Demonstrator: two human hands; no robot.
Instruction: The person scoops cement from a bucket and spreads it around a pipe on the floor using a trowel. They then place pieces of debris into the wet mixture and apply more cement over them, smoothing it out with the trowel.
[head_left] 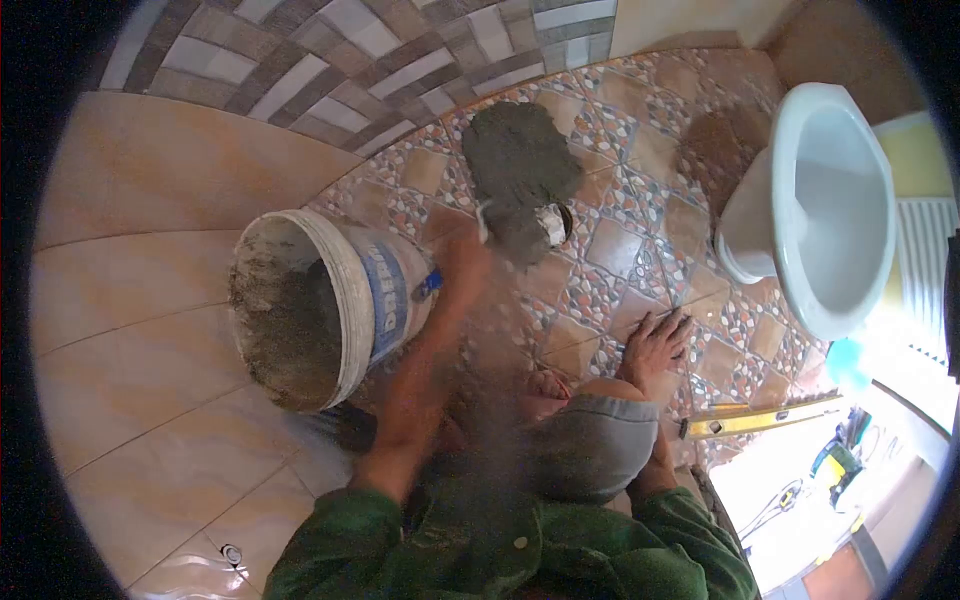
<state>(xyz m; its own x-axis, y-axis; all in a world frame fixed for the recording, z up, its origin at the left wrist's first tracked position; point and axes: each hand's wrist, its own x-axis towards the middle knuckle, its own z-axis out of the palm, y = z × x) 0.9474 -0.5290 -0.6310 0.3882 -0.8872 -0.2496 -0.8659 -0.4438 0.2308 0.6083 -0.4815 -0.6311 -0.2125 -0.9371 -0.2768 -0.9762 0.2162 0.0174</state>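
On the tiled floor (620, 250), my right hand (655, 345) lies flat, fingers spread; my blurred left hand (462, 262) grips a trowel (520, 228) beside a bucket (385, 290) of mortar (285, 330).

The left arm (420, 370) stretches forward, bare to the elbow. The left hand (465, 258) is blurred, curled in a fist. The right hand (655, 345) lies palm down, fingers spread.
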